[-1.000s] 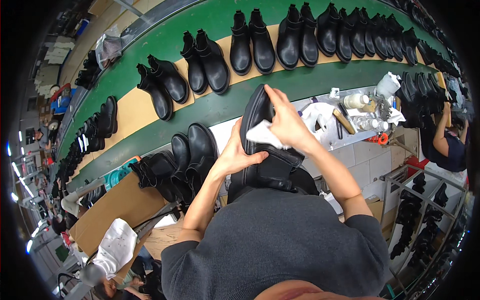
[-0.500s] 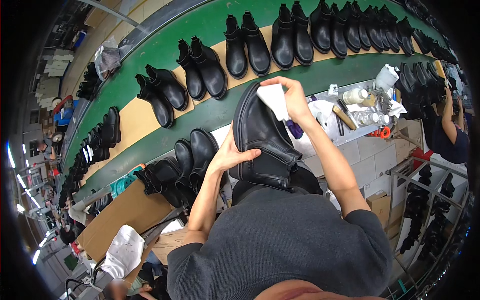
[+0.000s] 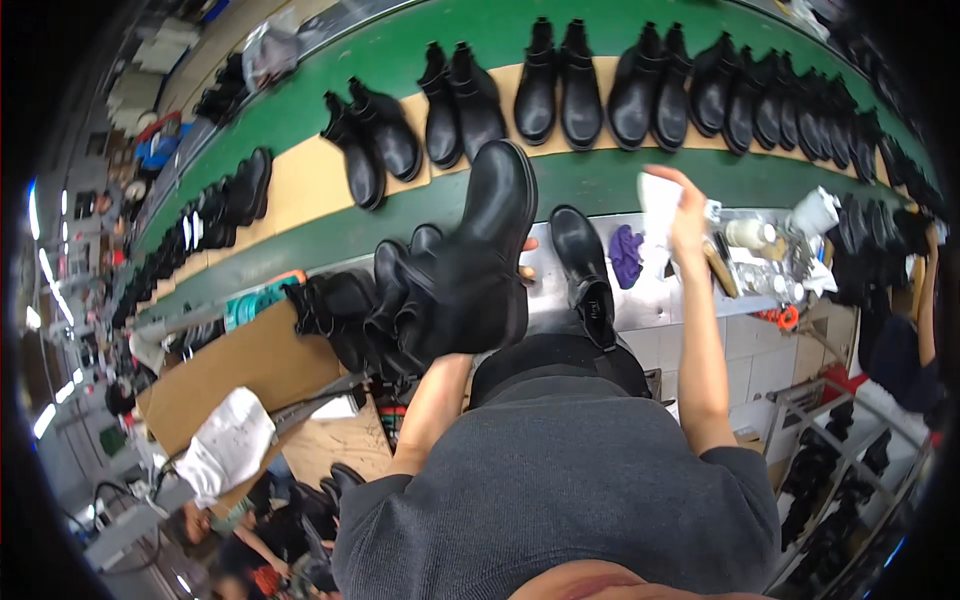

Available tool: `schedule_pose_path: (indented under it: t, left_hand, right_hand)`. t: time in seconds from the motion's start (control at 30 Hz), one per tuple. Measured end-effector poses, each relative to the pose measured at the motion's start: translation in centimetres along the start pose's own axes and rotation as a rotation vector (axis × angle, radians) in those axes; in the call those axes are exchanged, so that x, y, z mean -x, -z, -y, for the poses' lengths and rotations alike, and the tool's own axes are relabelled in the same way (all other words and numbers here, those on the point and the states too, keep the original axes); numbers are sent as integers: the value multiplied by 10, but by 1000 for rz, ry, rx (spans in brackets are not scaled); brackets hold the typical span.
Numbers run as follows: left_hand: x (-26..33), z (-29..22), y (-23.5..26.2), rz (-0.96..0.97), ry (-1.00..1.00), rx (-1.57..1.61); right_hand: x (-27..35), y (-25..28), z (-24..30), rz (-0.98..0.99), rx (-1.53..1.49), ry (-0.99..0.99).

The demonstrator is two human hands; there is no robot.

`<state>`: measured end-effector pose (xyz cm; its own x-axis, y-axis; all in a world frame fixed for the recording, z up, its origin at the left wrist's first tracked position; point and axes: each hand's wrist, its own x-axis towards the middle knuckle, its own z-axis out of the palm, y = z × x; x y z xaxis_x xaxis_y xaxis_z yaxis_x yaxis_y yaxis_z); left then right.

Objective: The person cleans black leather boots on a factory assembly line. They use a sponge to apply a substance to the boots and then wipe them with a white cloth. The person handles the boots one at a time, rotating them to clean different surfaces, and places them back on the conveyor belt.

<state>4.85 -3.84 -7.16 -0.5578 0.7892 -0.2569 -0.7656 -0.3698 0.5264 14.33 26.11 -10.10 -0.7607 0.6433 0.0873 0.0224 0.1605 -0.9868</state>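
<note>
Green conveyor belt [image 3: 400, 45] runs along the far side, carrying pairs of black boots [image 3: 560, 85] on tan boards, toes pointing near, spaced apart so each pair can be lifted without knocking the next. Near of it sits the steel worktop [image 3: 650, 290], crowded on the right with bottles and tubs [image 3: 750, 245], a purple rag [image 3: 626, 255] and one black boot [image 3: 585, 265] lying mid-worktop. Left hand [image 3: 495, 300] is clamped on a tall black boot [image 3: 470, 270], lifted clear of the worktop and tilted, sole far and shaft near, which looks like it exposes the upper for wiping. Right hand [image 3: 685, 205] is closed on a white cloth [image 3: 658, 195], raised well right of the held boot, not touching it. More boots [image 3: 345, 315] are bunched at the worktop's left edge, just beside the held one, so free room there is tight; the open gap is between the two hands.
</note>
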Motion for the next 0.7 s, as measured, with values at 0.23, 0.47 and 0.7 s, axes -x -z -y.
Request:
schedule_pose_path:
  t: [0.23,0.47,0.7]
  left_hand:
    - [21,23,89,-79,-34,687]
    - [33,42,162,-592,141,-67]
    - [14,41,127,-748,84,-788]
  right_hand:
    - [33,119,-46,-263,948,-462]
    - [91,16,13,371,600,-361]
    - [116,-21,-36,339,244,-259]
